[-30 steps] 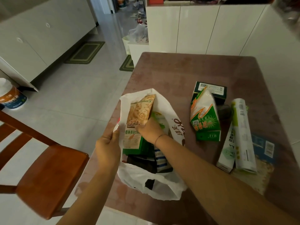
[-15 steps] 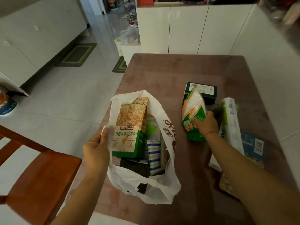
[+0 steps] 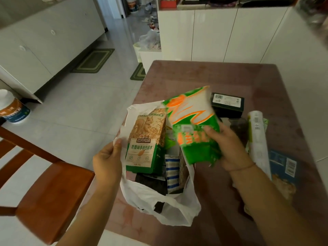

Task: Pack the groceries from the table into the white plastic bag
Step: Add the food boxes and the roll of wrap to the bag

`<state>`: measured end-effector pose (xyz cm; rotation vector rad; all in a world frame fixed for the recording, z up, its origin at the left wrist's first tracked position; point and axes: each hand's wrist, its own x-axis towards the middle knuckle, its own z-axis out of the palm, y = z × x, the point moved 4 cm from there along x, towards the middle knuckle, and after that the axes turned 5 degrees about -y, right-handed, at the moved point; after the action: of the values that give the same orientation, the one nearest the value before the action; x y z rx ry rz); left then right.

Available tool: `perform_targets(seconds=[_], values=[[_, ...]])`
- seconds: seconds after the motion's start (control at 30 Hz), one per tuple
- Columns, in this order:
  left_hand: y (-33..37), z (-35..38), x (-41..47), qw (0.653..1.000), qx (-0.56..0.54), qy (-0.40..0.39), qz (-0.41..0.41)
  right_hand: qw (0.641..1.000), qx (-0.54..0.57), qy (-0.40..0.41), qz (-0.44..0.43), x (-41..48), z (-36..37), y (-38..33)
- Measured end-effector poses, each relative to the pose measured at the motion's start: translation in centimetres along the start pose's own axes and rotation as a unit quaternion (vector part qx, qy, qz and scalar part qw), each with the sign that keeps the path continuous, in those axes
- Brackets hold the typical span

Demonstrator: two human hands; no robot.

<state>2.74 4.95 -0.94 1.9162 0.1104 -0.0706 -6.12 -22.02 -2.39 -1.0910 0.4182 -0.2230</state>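
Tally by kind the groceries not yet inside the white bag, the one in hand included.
Soft packets: 1, the green-and-orange packet held in the right hand.
Boxes: 2, the dark box and the blue box.
Rolls: 1, the white roll.
Total: 4 plainly visible; anything under the white roll is hidden.

White plastic bag (image 3: pixel 177 210) sits lower centre, mouth open toward top of frame, rim pinched by left hand (image 3: pixel 108 160). Inside: brown/green nut pouch (image 3: pixel 145 144) upright w/ squirrel print, blue-striped pack (image 3: pixel 172 174) just right of it. Green/white/orange pack (image 3: pixel 193 125), blurred, is tilted over bag mouth, gripped by right hand (image 3: pixel 229 148). Centre right: dark box (image 3: pixel 228 103) w/ barcode label, white roll (image 3: pixel 257 144), blue box (image 3: pixel 284 167) partly under roll.
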Motion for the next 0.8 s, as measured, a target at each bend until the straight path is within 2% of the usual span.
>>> perform_targets(seconds=[0.13, 0.2, 0.3, 0.37, 0.47, 0.53, 0.63, 0.67, 0.7, 0.8], values=[[0.3, -0.4, 0.1, 1.0, -0.008, 0.023, -0.019, 0.981, -0.14, -0.087, 0.1, -1.9, 6.7, 4.1], [0.7, -0.6, 0.0, 1.0, -0.003, 0.029, -0.013, 0.963, -0.217, -0.108, 0.117, -1.6, 9.6, 6.3], [0.9, -0.8, 0.1, 1.0, -0.008, 0.023, 0.004, 0.934, -0.335, -0.099, 0.077, -0.5, 13.1, 8.3], [0.9, -0.8, -0.1, 1.0, -0.015, 0.014, 0.014, 0.899, -0.427, -0.088, 0.054, 0.1, 14.7, 8.9], [0.8, -0.8, 0.0, 1.0, -0.02, 0.015, 0.01, 0.842, -0.523, -0.118, 0.056, 0.6, 16.3, 9.1], [0.9, -0.9, 0.3, 0.999, -0.035, 0.016, 0.005, 0.826, -0.545, -0.133, 0.052, 1.0, 16.3, 8.3], [0.9, -1.0, 0.8, 0.999, -0.032, 0.02, 0.0, 0.859, -0.502, -0.091, -0.038, 1.3, 15.7, 6.5], [0.9, -1.0, 0.8, 0.999, -0.031, 0.021, 0.004, 0.855, -0.504, -0.094, -0.074, 1.3, 15.8, 6.4], [1.0, -0.9, 0.9, 0.999, -0.028, 0.02, 0.008, 0.839, -0.524, -0.114, -0.093, 1.2, 16.2, 6.7], [1.2, -0.8, 1.0, 1.0, -0.009, 0.022, 0.018, 0.775, -0.599, -0.186, -0.08, 1.0, 17.7, 9.7]])
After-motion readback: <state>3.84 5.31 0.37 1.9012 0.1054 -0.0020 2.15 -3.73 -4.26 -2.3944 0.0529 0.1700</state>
